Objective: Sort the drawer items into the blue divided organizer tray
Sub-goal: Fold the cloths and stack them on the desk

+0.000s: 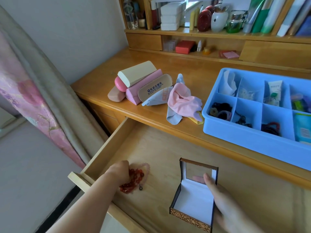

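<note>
The wooden drawer (151,145) stands pulled out below the desk. Inside it at the left, my left hand (118,171) grips a bunch of red bead bracelets (134,179), with a pale pink bead bracelet (146,166) beside them. My right hand (220,197) holds an open jewelry box (193,197) by its right side, thumb at the hinge; its white inside holds nothing and its lid carries a mirror. The blue divided organizer tray (235,142) sits on the desk at the right, holding hair ties, dark bracelets, tubes and packets in separate compartments.
Several glasses cases (139,81) and cleaning cloths (181,100) lie on the desk (104,81) left of the tray. Shelves with bottles, boxes and books stand behind. A curtain (42,101) hangs at the left of the drawer.
</note>
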A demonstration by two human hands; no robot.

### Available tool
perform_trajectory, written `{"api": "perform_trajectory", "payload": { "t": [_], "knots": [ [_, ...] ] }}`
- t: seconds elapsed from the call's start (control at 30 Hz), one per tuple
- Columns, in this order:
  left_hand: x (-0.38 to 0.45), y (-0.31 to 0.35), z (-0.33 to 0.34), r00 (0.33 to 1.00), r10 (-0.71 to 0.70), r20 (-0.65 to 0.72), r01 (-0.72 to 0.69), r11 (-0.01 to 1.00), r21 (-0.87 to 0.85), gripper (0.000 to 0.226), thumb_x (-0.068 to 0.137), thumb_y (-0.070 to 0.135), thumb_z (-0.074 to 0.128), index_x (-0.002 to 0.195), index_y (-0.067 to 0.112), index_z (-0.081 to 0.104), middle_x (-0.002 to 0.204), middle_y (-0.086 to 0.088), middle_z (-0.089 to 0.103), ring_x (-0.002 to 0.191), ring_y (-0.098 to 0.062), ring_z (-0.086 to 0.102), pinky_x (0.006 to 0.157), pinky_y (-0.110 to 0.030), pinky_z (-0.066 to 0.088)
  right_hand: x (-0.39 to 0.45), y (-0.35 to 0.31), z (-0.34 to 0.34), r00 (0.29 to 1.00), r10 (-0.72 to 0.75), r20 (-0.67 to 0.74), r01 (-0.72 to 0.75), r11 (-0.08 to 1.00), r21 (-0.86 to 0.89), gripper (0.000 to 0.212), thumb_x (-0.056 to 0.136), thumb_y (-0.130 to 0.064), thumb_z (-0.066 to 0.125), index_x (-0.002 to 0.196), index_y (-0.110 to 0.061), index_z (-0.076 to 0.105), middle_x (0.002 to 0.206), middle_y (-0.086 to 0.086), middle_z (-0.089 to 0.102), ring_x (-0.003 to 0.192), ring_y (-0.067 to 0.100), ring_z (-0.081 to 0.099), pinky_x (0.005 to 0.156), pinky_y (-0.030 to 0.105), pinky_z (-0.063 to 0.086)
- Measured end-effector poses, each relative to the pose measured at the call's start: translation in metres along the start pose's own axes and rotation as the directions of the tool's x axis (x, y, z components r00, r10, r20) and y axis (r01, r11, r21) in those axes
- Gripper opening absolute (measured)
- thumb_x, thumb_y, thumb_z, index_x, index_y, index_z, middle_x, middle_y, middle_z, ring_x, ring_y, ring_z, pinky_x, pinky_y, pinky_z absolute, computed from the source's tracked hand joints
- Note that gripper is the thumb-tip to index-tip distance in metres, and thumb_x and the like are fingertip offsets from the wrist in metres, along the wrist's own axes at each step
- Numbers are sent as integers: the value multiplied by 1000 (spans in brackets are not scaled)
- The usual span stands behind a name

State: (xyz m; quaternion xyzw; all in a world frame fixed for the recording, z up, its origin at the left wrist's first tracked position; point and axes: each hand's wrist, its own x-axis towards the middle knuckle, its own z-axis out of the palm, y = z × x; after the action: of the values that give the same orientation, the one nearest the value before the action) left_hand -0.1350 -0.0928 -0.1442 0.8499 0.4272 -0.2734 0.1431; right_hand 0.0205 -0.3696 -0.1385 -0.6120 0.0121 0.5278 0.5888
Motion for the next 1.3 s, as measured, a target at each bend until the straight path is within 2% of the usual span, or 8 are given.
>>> {"api": "perform_trajectory", "payload": {
  "t": [0.17, 0.5, 0.67, 0.8, 0.93, 1.07, 1.17, 1.3],
  "knots": [
    [-15, -1, -17, 999, 37, 28, -39, 996, 80, 20, 86, 21, 51, 104, 18, 60, 97, 3, 58, 87, -15, 61, 66, -23, 49, -7, -3, -1, 1000, -23, 6, 23, 1000, 9, 46, 66, -61, 58, 92, -28, 77, 97, -1, 75, 95, 22, 68, 82, 33, 49],
    [-113, 23, -70, 851, 309, -423, -452, 842, -294, 22, 76, 11, 61, 73, 33, 60, 74, 12, 68, 70, -7, 64, 68, -34, 56, -19, -12, 4, 997, -72, 12, 72, 997, -13, 45, 65, -65, 59, 93, -34, 76, 104, -3, 72, 100, 18, 64, 76, 28, 48],
    [-140, 86, -63, 868, 398, -298, -496, 648, -579, 22, 76, 12, 62, 78, 33, 67, 78, 9, 73, 71, -7, 70, 63, -19, 56, -23, -16, 9, 985, -148, 89, 147, 989, 20, 50, 68, -67, 58, 101, -33, 74, 108, -4, 72, 99, 12, 68, 81, 27, 49],
    [-137, 136, -35, 937, 319, -144, -312, 576, -755, 13, 81, 10, 63, 80, 22, 68, 72, -1, 74, 69, -14, 72, 65, -31, 61, -24, -12, 4, 981, -127, 148, 104, 983, 149, 63, 71, -63, 59, 112, -17, 69, 116, 10, 69, 108, 25, 65, 93, 38, 48],
    [-127, 155, -26, 936, 273, -223, -352, 763, -542, 9, 78, 14, 60, 75, 23, 61, 76, 3, 65, 63, -13, 64, 56, -24, 56, -25, -10, -8, 979, -145, 145, 104, 959, 262, 59, 75, -54, 61, 116, -11, 64, 114, 15, 68, 105, 30, 66, 83, 39, 52],
    [-133, 170, -33, 915, 387, -112, -399, 909, -123, 9, 83, 15, 52, 75, 13, 55, 65, -3, 47, 59, -17, 46, 43, -19, 31, -28, -15, -11, 978, -181, 104, 154, 963, 223, 54, 74, -50, 60, 110, -10, 67, 108, 14, 71, 98, 27, 69, 78, 35, 54],
    [-138, 177, -33, 927, 362, -99, -354, 931, 92, 10, 88, 14, 47, 91, 14, 56, 70, 3, 43, 70, -16, 47, 47, -20, 31, -31, -18, -9, 974, -209, 87, 192, 965, 176, 49, 69, -49, 65, 102, -14, 72, 103, 14, 72, 94, 27, 70, 76, 34, 55],
    [-145, 169, -26, 875, 428, -228, -422, 903, 77, 19, 88, 16, 47, 102, 15, 60, 97, 2, 56, 85, -15, 57, 56, -20, 42, -31, -21, -9, 972, -219, 88, 204, 967, 150, 52, 69, -51, 66, 107, -16, 70, 105, 13, 72, 98, 29, 69, 87, 40, 52]
  ]
}}
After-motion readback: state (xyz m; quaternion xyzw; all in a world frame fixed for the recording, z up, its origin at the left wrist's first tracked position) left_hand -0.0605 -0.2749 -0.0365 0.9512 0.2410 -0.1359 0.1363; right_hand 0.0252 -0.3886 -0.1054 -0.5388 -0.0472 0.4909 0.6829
